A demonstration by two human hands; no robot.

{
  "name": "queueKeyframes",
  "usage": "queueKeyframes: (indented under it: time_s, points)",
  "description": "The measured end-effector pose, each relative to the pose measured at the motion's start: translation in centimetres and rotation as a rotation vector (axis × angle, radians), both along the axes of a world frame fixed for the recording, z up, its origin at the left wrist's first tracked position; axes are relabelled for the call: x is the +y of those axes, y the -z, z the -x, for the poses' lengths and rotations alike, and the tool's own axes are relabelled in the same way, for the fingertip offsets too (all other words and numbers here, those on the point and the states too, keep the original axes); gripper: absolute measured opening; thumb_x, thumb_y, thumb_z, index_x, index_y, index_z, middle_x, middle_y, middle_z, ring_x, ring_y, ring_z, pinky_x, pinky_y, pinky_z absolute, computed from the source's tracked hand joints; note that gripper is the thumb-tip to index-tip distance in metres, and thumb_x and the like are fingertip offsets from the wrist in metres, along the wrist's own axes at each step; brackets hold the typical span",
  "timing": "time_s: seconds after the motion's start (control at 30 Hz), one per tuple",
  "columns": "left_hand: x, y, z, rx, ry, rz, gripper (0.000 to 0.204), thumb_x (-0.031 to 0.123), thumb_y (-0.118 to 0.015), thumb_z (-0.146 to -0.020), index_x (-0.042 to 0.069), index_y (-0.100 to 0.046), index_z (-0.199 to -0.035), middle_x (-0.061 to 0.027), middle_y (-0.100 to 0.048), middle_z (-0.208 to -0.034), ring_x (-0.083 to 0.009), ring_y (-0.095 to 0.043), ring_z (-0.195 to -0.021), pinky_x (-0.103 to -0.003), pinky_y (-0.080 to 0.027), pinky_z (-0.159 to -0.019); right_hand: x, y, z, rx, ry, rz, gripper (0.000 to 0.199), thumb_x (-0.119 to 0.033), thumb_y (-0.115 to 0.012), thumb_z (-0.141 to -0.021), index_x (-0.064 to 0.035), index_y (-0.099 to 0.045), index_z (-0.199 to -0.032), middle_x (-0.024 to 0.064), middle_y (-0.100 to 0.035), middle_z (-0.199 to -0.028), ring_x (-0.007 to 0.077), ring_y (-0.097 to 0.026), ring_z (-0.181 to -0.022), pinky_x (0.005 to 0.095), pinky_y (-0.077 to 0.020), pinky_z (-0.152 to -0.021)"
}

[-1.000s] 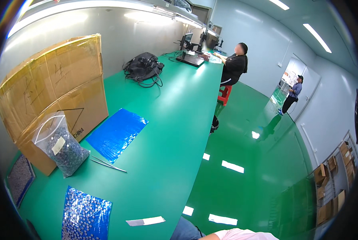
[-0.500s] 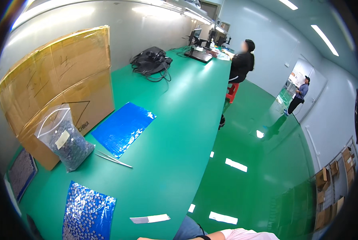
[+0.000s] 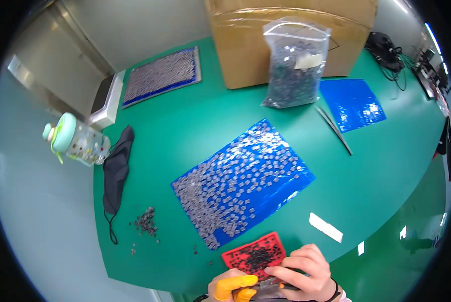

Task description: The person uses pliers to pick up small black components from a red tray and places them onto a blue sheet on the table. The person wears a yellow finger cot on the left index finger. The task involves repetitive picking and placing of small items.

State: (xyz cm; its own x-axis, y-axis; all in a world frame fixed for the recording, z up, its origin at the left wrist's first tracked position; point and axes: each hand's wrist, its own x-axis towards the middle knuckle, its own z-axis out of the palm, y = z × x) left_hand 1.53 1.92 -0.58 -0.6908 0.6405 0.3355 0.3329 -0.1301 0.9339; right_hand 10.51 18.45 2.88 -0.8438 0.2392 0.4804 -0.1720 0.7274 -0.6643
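Note:
My left hand [image 3: 228,286], with yellow covers on its fingers, is closed at the near edge, pinching a small greyish piece too blurred to name. Close beside it, my right hand [image 3: 306,272] curls round a slim dark tool with an orange part [image 3: 284,286]; its kind does not show clearly. Just beyond both hands lies a red tray [image 3: 230,259] strewn with small black parts [image 3: 259,256]. Farther off, a blue sticky sheet [image 3: 281,196] carries many small grey square pieces [image 3: 200,196], densest at its left.
A small heap of dark parts [image 3: 146,221], a black mask [image 3: 116,173] and a bottle [image 3: 79,141] are at left. Behind stand a filled zip bag [image 3: 293,80], a cardboard box [image 3: 240,50] and a filled sheet [image 3: 160,75]. Tweezers [image 3: 334,130] lie by another blue sheet [image 3: 349,98].
My view has swung left and down from the room to the near bench. Both hands, the red tray and the whole blue sheet of grey pieces have come into sight.

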Motion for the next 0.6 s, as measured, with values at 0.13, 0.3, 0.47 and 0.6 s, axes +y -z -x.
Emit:
queueKeyframes:
  time_s: [0.13, 0.3, 0.47, 0.6]
  points:
    - [-1.5, 0.6, 0.1, 0.114, 0.030, 0.056, 0.020, 0.015, -0.065, -0.091, -0.002, -0.062, -0.100, -0.0129, -0.063, -0.083, -0.0251, -0.058, -0.067, -0.034, -0.045, -0.058, -0.5, -0.1, -0.1, -0.043, -0.015, 0.064, 0.042, -0.007, -0.068, -0.061, -0.0056, -0.071, -0.103, 0.0106, -0.059, -0.092, 0.0286, -0.058, -0.080, 0.0400, -0.0473, -0.072]
    - [-1.1, 1.2, 0.6, 0.070, 0.040, 0.088, 0.021, 0.016, -0.071, -0.087, -0.001, -0.065, -0.098, -0.0116, -0.062, -0.084, -0.0264, -0.059, -0.067, -0.036, -0.046, -0.058, -0.3, 1.1, -0.3, -0.136, 0.031, 0.006, 0.045, -0.009, -0.068, -0.051, -0.0120, -0.074, -0.095, 0.0007, -0.060, -0.083, 0.0193, -0.056, -0.073, 0.0330, -0.0441, -0.065]
    - [-1.3, 2.2, 0.9, 0.152, 0.008, 0.034, 0.017, 0.008, -0.071, -0.081, 0.000, -0.065, -0.095, -0.0116, -0.061, -0.085, -0.0269, -0.057, -0.064, -0.036, -0.045, -0.057, -0.5, 0.9, 0.0, -0.152, 0.023, -0.022, 0.044, -0.009, -0.067, -0.050, -0.0121, -0.075, -0.094, 0.0004, -0.059, -0.081, 0.0186, -0.055, -0.072, 0.0329, -0.0438, -0.065]
    - [-1.6, 1.6, 1.6, 0.185, 0.128, 0.118, 0.009, 0.003, -0.062, -0.083, -0.001, -0.063, -0.091, -0.0129, -0.058, -0.079, -0.0278, -0.055, -0.061, -0.036, -0.043, -0.055, -0.8, 0.9, 0.0, -0.173, 0.018, -0.019, 0.045, -0.009, -0.067, -0.050, -0.0125, -0.075, -0.094, 0.0007, -0.058, -0.080, 0.0187, -0.055, -0.072, 0.0331, -0.0437, -0.065]
